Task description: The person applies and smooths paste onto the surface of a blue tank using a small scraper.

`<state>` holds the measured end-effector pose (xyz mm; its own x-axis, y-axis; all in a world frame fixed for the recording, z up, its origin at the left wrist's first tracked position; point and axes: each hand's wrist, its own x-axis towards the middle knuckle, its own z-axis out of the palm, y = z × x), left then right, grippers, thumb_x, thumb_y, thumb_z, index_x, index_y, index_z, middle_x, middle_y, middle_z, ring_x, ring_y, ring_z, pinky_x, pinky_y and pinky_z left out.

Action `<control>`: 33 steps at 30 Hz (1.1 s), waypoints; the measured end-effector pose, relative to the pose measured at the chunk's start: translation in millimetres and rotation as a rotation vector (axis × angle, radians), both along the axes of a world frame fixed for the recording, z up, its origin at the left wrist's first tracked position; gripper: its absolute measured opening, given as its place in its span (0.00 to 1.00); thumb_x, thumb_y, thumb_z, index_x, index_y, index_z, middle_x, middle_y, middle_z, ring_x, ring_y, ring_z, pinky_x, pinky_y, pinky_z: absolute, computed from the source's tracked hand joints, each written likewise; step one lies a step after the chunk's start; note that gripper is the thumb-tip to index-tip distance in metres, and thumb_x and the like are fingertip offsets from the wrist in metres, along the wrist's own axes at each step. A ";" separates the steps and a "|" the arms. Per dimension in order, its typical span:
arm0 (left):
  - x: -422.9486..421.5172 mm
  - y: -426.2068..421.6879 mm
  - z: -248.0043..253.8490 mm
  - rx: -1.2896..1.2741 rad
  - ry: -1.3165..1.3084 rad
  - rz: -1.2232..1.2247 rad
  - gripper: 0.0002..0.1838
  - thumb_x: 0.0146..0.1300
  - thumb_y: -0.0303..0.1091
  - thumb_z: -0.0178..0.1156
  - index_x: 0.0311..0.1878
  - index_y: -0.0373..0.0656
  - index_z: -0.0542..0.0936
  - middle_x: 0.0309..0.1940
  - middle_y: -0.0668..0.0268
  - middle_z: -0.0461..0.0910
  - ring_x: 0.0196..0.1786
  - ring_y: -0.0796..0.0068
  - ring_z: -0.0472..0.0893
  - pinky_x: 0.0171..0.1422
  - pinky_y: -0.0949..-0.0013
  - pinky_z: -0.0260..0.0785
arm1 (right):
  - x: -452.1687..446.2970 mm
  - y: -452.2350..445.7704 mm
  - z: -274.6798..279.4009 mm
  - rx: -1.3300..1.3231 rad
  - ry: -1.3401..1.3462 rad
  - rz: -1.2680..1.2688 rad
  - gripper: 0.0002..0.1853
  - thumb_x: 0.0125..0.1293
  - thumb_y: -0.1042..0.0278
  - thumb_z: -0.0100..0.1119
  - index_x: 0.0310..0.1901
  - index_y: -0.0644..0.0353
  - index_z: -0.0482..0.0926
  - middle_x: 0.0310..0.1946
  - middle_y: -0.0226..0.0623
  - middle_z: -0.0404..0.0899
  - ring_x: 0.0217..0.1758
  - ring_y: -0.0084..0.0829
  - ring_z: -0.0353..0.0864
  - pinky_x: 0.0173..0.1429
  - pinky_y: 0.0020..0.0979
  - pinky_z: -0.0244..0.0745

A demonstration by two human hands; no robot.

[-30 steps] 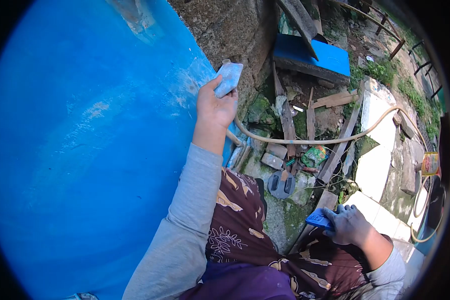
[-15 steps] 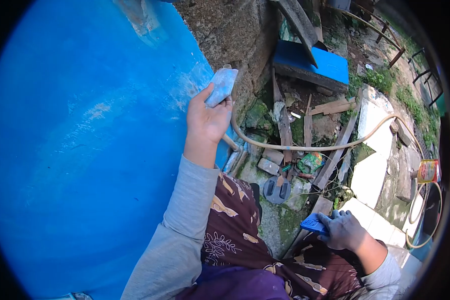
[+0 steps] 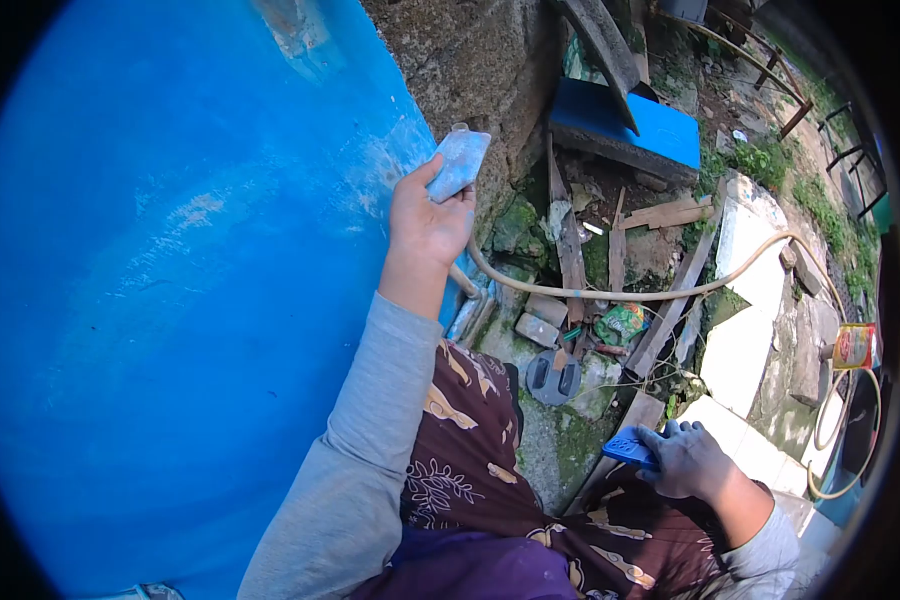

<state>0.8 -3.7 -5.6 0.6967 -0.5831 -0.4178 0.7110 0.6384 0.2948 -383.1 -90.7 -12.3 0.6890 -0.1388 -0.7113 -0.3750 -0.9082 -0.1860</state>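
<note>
My left hand (image 3: 430, 222) is raised palm up beside the right edge of a blue-painted wall (image 3: 190, 330). Its thumb and fingers close on a flat, pale plate smeared with blue and white (image 3: 460, 165); I cannot make out its exact kind. Low at the right, my right hand (image 3: 692, 462) is over my lap, gripping a flat blue block with raised marks (image 3: 630, 447). Its palm side is hidden. Scuffed, whitish patches (image 3: 375, 175) mark the wall near my left hand.
A beige hose (image 3: 650, 296) runs across the ground on the right. Wooden planks (image 3: 667, 310), a grey round lid (image 3: 553, 378) and a green wrapper (image 3: 620, 324) lie there. A blue-topped slab (image 3: 630, 125) is farther back, and a red-yellow can (image 3: 856, 345) stands at far right.
My left hand has shifted slightly right and up with the pale plate, and the wall's edge also appears farther right. My right hand stays nearly still with the blue block.
</note>
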 end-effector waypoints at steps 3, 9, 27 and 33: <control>-1.3 -6.1 -3.3 0.041 -0.051 0.004 0.19 0.60 0.26 0.54 0.53 0.34 0.64 0.50 0.55 0.68 0.54 0.65 0.68 0.61 0.66 0.60 | 0.4 0.2 0.5 -0.015 0.006 0.008 0.32 0.53 0.48 0.57 0.58 0.54 0.67 0.43 0.52 0.74 0.48 0.46 0.74 0.54 0.38 0.64; -8.7 6.3 7.5 0.015 -0.031 0.009 0.19 0.59 0.27 0.55 0.53 0.34 0.64 0.51 0.56 0.67 0.53 0.65 0.69 0.59 0.66 0.60 | 0.1 0.2 1.9 -0.020 0.002 0.010 0.32 0.53 0.48 0.57 0.58 0.55 0.67 0.43 0.53 0.73 0.48 0.46 0.74 0.55 0.39 0.64; -14.5 -5.2 4.2 0.145 -0.053 0.046 0.17 0.58 0.26 0.55 0.51 0.34 0.66 0.47 0.58 0.71 0.53 0.65 0.70 0.60 0.67 0.60 | -11.0 -2.5 -10.5 -0.026 -0.064 0.024 0.33 0.49 0.48 0.59 0.56 0.57 0.69 0.39 0.49 0.75 0.46 0.43 0.75 0.52 0.38 0.66; -0.7 -8.8 -4.0 0.088 0.004 -0.013 0.17 0.60 0.23 0.53 0.53 0.34 0.65 0.49 0.56 0.69 0.52 0.65 0.71 0.55 0.65 0.64 | -11.9 -0.9 -7.9 -0.042 -0.111 0.002 0.33 0.48 0.47 0.60 0.54 0.58 0.70 0.38 0.50 0.75 0.44 0.44 0.75 0.49 0.38 0.68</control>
